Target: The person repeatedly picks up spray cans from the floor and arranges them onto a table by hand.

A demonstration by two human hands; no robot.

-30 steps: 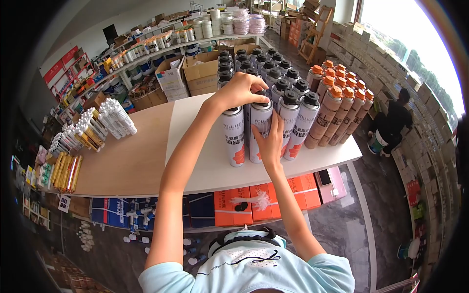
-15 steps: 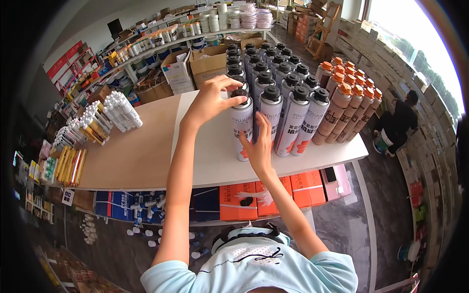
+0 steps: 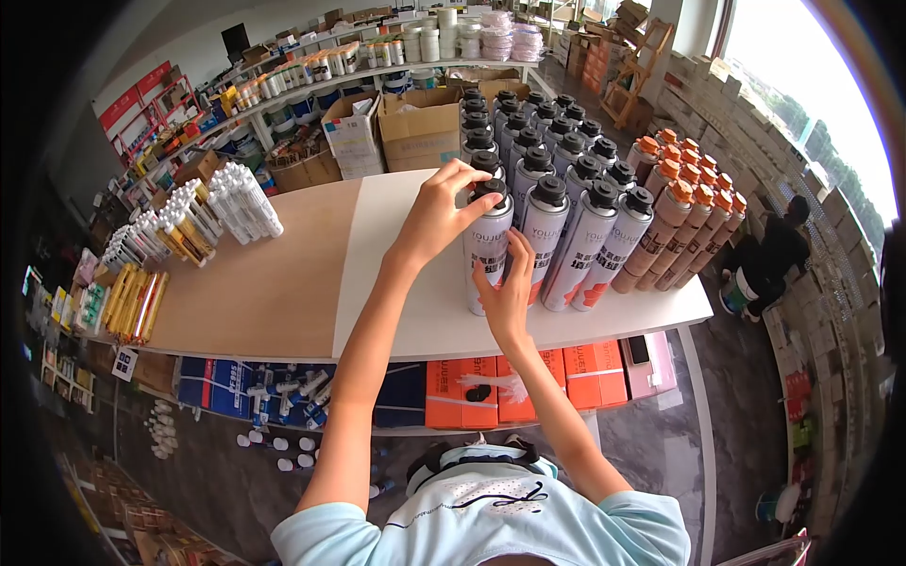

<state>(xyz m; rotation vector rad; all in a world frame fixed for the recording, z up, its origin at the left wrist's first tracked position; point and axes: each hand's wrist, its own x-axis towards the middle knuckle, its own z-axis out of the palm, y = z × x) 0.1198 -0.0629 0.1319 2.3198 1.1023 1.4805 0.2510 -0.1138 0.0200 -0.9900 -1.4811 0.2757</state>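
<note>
A white aerosol can [image 3: 483, 247] with a black cap stands upright at the front left corner of a block of matching cans [image 3: 549, 222]. From above, my left hand [image 3: 442, 215] curls over its cap, thumb and fingers closed round the top. Lower down, my right hand [image 3: 506, 300] has its thumb and fingers bent against the can's lower right side. Both hands are on this one can. The neighbouring can stands just right of it, close to my right fingers.
Brown cans with orange caps [image 3: 672, 222] stand at the right end of the table [image 3: 396, 283]. White and yellow tubes [image 3: 243, 208] are grouped at the left. Orange boxes [image 3: 461, 391] lie below the front edge. A person [image 3: 779, 250] crouches at the right.
The view has shifted slightly, so the cans and my hands appear a little further right. Both hands stay on the same can.
</note>
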